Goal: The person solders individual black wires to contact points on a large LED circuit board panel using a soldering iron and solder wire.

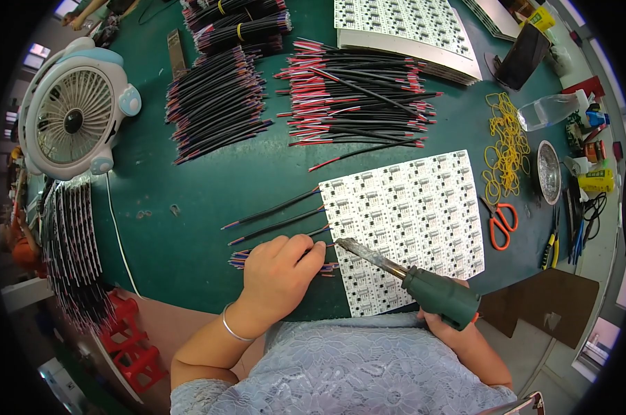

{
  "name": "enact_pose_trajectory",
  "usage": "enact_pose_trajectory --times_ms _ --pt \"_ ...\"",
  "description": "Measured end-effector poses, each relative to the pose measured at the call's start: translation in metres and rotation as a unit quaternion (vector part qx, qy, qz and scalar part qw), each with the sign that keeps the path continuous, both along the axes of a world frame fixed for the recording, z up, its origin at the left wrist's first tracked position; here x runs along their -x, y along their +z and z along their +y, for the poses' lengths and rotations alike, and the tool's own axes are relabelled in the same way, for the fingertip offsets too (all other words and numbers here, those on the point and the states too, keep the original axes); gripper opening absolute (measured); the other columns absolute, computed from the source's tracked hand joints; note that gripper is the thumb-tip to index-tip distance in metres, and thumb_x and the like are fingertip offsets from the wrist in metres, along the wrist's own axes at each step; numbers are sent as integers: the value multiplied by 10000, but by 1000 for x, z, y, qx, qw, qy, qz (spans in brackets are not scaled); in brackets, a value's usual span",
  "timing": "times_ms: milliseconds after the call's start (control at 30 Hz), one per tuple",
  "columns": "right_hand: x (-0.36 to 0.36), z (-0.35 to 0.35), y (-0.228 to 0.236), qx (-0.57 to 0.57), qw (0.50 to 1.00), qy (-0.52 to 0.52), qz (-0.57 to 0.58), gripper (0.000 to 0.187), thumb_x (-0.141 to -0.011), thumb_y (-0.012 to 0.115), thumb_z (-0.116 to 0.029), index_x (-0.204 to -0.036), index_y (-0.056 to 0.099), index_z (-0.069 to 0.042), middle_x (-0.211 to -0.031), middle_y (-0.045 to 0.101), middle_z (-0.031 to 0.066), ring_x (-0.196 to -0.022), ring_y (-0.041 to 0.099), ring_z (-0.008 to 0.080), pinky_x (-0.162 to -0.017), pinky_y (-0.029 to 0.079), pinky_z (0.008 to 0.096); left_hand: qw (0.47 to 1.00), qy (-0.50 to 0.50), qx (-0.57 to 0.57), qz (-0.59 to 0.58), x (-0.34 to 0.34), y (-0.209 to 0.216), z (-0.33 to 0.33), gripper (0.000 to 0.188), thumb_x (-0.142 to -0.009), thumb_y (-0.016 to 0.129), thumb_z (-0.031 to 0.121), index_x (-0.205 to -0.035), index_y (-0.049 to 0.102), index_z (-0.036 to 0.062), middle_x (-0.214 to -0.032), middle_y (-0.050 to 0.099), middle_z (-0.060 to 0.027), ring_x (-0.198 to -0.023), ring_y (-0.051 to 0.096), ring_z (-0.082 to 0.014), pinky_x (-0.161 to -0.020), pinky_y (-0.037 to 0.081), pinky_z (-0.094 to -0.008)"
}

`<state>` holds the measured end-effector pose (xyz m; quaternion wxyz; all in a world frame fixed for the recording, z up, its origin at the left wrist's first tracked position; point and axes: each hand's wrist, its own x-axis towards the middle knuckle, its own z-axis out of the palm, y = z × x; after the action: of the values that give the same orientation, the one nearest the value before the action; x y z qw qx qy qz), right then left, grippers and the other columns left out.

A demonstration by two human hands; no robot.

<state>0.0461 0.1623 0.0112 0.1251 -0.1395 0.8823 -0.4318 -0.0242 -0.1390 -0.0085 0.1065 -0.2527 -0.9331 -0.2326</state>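
Note:
A white circuit board panel (pixel 410 221), covered in rows of small dark parts, lies on the table in front of me. My left hand (pixel 278 273) is closed at the panel's left edge, pinching a wire whose end reaches the board. My right hand (pixel 448 330) grips a soldering iron (pixel 437 294) by its dark green handle. The iron's tip touches or nearly touches the board's edge beside my left fingertips. Above that hand, black cable pieces (pixel 275 207) run out from the same edge. More loose wires (pixel 240 259) lie partly hidden under my hand.
Red-tipped cables (pixel 358 97) and darker cables (pixel 216 104) lie in piles beyond, near stacked panels (pixel 410 31). A fan (pixel 74 121) stands left. Yellow rubber bands (pixel 507 142), orange-handled scissors (pixel 503 225), a metal bowl (pixel 548 173) and pliers (pixel 551 242) are at right.

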Motion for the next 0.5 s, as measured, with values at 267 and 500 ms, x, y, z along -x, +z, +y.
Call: enact_pose_trajectory --times_ms 267,500 --pt "10 0 2 73 997 7 -21 277 -858 604 -122 -1088 591 33 -908 631 102 -607 620 156 -593 510 283 1000 4 1 -6 -1 1 0 183 -681 680 55 -862 658 78 -784 583 -29 -623 554 -194 -521 422 -318" --pt "-4 2 7 77 983 -109 -128 262 -765 676 -74 -1020 659 -19 -992 658 120 -906 629 267 -830 476 372 1000 -6 -20 -24 2 -1 -3 199 -669 676 45 -864 661 81 -791 595 -31 -634 564 -208 -532 439 -328"
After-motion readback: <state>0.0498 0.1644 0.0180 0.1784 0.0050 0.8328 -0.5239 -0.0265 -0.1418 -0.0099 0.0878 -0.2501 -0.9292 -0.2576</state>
